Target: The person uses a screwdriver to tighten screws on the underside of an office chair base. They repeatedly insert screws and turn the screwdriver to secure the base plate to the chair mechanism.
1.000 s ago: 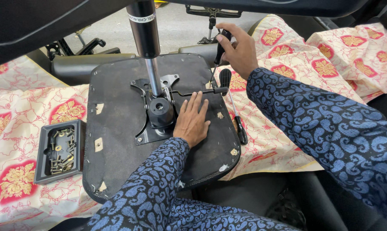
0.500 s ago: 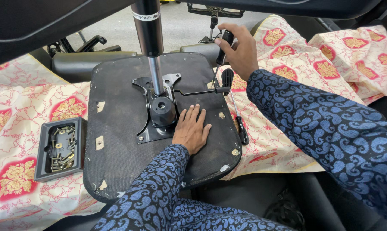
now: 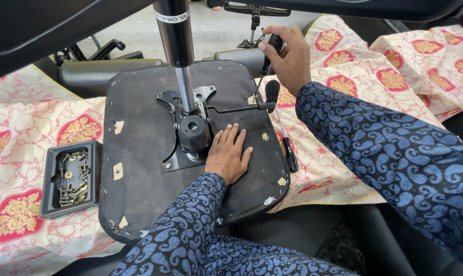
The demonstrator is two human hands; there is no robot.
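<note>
An upturned black chair seat (image 3: 139, 133) lies on a patterned cloth, with a black metal mechanism plate (image 3: 183, 128) and a chrome gas cylinder (image 3: 175, 36) rising from it. My left hand (image 3: 230, 153) rests flat on the seat, just right of the plate, fingers spread. At the seat's far right edge my right hand (image 3: 290, 56) grips the black handle of a screwdriver (image 3: 262, 76), tip pointing down. A lever with a black paddle (image 3: 272, 92) sticks out of the mechanism just below that hand.
A black tray of several screws (image 3: 70, 176) sits left of the seat. A second screwdriver (image 3: 287, 145) lies on the red and cream cloth (image 3: 344, 128) by the seat's right edge. Black chair parts (image 3: 108, 66) lie behind the seat.
My right hand has shifted slightly at the seat's far edge with the screwdriver in it. My left hand stays flat on the seat.
</note>
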